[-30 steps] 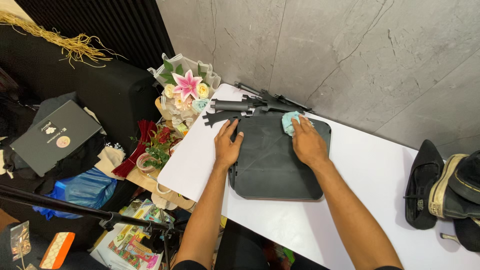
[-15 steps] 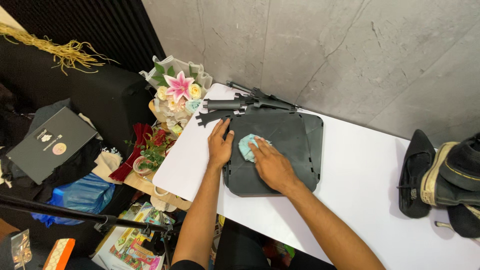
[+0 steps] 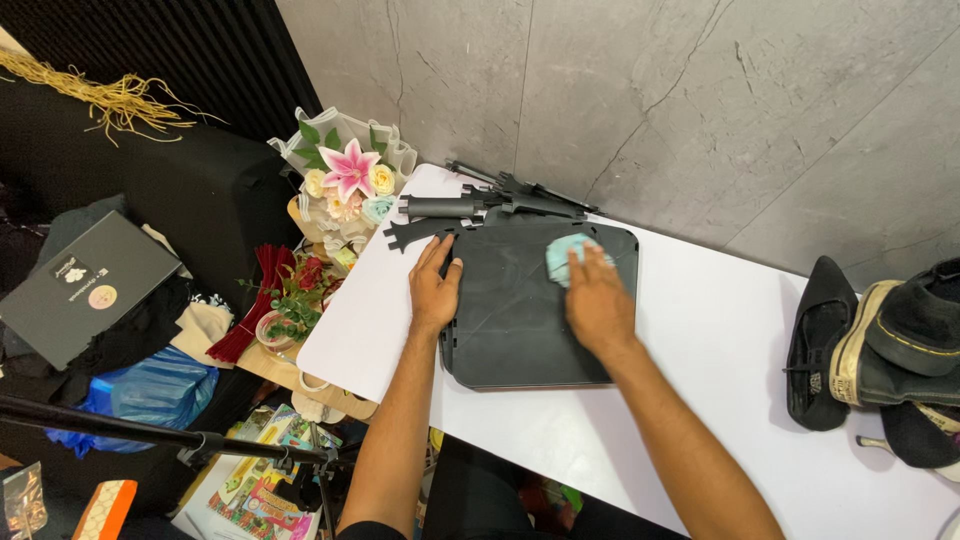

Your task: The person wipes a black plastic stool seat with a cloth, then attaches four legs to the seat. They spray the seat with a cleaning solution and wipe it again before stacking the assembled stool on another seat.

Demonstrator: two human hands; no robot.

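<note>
Dark flat pad (image 3: 520,320) lies on white bench (image 3: 720,340), near back-left corner. Right hand (image 3: 597,300) flat, fingers together, pressing pale blue cloth (image 3: 562,255) onto pad's upper part. Left hand (image 3: 435,290) spread, palm down on pad's left edge, pinning it. Judgement: firm left-hand hold, even strokes with cloth. Black tripod (image 3: 480,203) touching pad's top edge, crowds cloth's reach. Flower bouquet (image 3: 350,185) just beyond bench's left end. Shoes (image 3: 880,350) well apart, right.
</note>
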